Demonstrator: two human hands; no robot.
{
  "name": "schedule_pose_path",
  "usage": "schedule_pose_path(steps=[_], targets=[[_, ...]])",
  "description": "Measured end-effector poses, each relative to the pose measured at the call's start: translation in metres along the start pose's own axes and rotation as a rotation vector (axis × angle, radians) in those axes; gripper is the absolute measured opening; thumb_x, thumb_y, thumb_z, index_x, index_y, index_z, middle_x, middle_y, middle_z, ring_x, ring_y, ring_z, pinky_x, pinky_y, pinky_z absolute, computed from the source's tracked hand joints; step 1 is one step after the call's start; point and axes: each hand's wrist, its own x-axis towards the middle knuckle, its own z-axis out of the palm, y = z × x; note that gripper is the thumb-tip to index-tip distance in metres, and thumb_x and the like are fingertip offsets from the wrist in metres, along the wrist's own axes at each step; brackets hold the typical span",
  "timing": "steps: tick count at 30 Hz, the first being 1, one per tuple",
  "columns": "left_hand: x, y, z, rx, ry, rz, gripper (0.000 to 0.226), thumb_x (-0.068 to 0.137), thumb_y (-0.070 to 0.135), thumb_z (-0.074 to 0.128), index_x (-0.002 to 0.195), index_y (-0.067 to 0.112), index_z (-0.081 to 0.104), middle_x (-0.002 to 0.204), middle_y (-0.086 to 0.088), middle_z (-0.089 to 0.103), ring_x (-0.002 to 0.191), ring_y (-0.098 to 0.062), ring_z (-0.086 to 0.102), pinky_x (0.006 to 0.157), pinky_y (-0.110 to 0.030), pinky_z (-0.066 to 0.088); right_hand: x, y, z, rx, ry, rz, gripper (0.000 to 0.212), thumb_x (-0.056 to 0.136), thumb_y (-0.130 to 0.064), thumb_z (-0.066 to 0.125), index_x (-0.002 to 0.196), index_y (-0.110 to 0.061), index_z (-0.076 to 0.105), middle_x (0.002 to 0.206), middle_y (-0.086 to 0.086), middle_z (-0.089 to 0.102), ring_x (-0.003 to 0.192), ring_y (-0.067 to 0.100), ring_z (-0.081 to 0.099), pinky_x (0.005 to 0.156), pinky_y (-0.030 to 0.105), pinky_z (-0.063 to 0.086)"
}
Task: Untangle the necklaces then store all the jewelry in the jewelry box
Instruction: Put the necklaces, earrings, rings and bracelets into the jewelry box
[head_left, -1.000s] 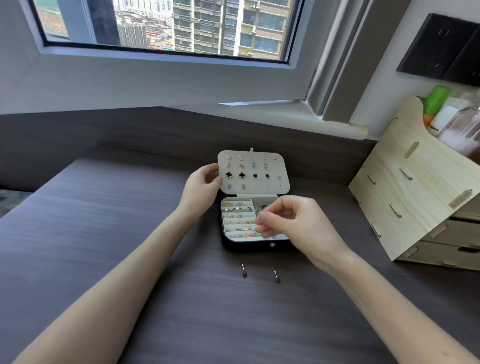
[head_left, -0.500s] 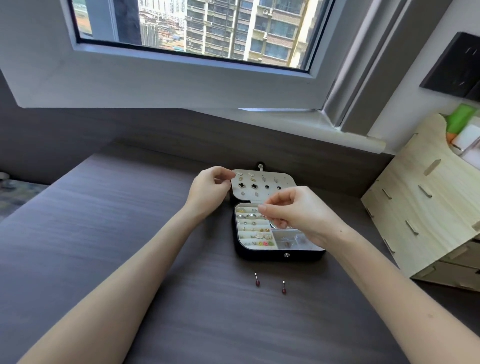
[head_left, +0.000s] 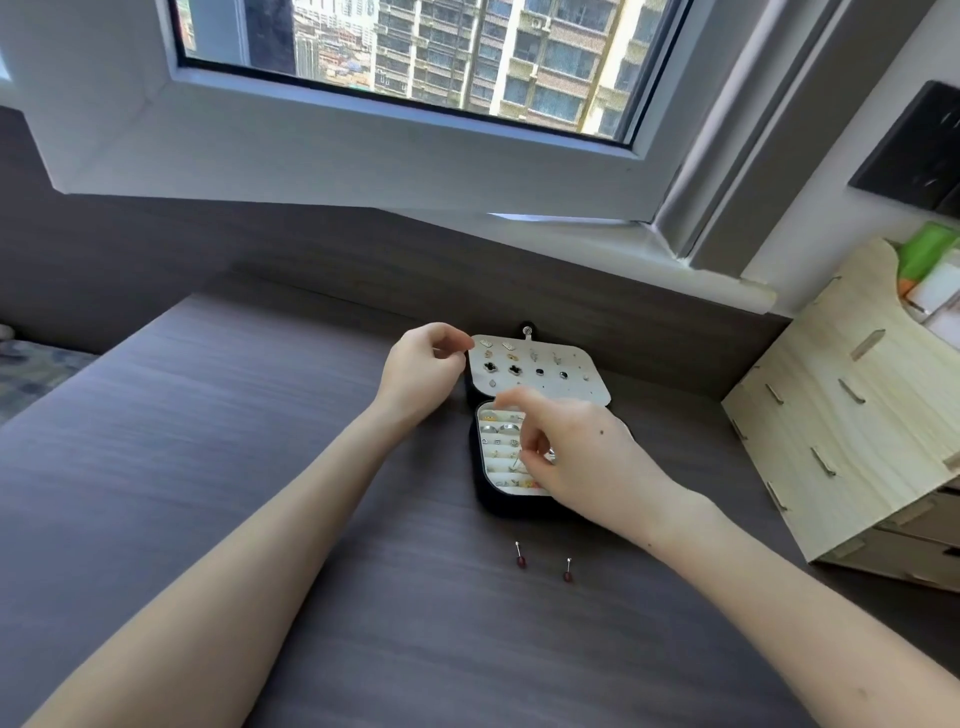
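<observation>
A dark jewelry box (head_left: 485, 501) lies open on the grey desk, its white ring rows (head_left: 498, 441) holding several rings. Its white lid panel (head_left: 566, 387) leans back and carries several earrings. My left hand (head_left: 423, 371) is at the panel's left edge, curled thumb and forefinger pinching the corner. My right hand (head_left: 582, 460) hovers over the box and hides its right half. Its thumb and fingers pinch a small silvery piece above the ring rows; what the piece is I cannot tell. Two red-bead stud earrings (head_left: 520, 557) (head_left: 568, 571) lie on the desk in front of the box.
A pale wooden desk organizer (head_left: 852, 415) stands at the right, close to the box. A dark wall ledge (head_left: 363, 260) runs behind the desk under the window. The desk's left edge (head_left: 93, 364) drops off to a patterned floor.
My right hand has dropped from above the box's middle down onto the ring rows. The lid panel has tipped further back, my left hand still at its left edge.
</observation>
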Motion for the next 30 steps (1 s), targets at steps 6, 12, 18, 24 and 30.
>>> schedule_pose_path(steps=[6,12,18,24,30], targets=[[-0.022,0.014,-0.007,0.000,-0.093,-0.064,0.011,0.071,0.009,0.069,0.073,0.019,0.066,0.065,0.006,0.056,0.061,-0.008,0.050,0.063,-0.026,0.040,-0.003,0.026,-0.002,-0.080,0.254,-0.077,0.051,0.071,0.010,0.067,0.112,-0.017,0.053,0.070,-0.001,0.059,0.068,0.018,0.057,0.066,0.036,0.053],[-0.067,0.024,-0.010,0.096,-0.201,-0.213,0.020,0.064,0.018,0.078,0.066,0.020,0.058,0.056,0.012,0.044,0.056,-0.007,0.041,0.058,-0.024,0.032,-0.005,0.034,0.019,-0.137,0.339,-0.118,0.044,0.076,0.004,0.061,0.107,-0.022,0.043,0.071,0.006,0.055,0.064,0.026,0.055,0.053,0.041,0.053],[-0.077,0.029,0.004,0.230,-0.219,-0.196,0.030,0.063,0.024,0.078,0.068,0.018,0.049,0.067,0.010,0.044,0.063,-0.008,0.042,0.055,-0.025,0.028,0.002,0.040,0.027,-0.224,0.274,-0.128,0.060,0.067,0.014,0.065,0.111,-0.020,0.042,0.068,0.006,0.047,0.060,0.024,0.047,0.045,0.044,0.049],[-0.077,0.029,0.007,0.214,-0.199,-0.220,0.029,0.064,0.021,0.076,0.068,0.018,0.048,0.062,0.009,0.044,0.060,-0.010,0.042,0.054,-0.026,0.027,0.003,0.035,0.027,-0.266,0.257,-0.178,0.064,0.057,0.016,0.071,0.106,-0.018,0.046,0.064,0.003,0.044,0.057,0.018,0.043,0.044,0.023,0.038],[-0.076,0.028,0.008,0.202,-0.197,-0.231,0.027,0.064,0.018,0.074,0.068,0.018,0.047,0.059,0.008,0.042,0.060,-0.012,0.042,0.054,-0.027,0.028,0.000,0.026,0.016,-0.416,0.206,-0.235,0.064,0.045,0.017,0.070,0.102,-0.014,0.070,0.059,0.002,0.045,0.051,0.018,0.042,0.050,0.017,0.017]])
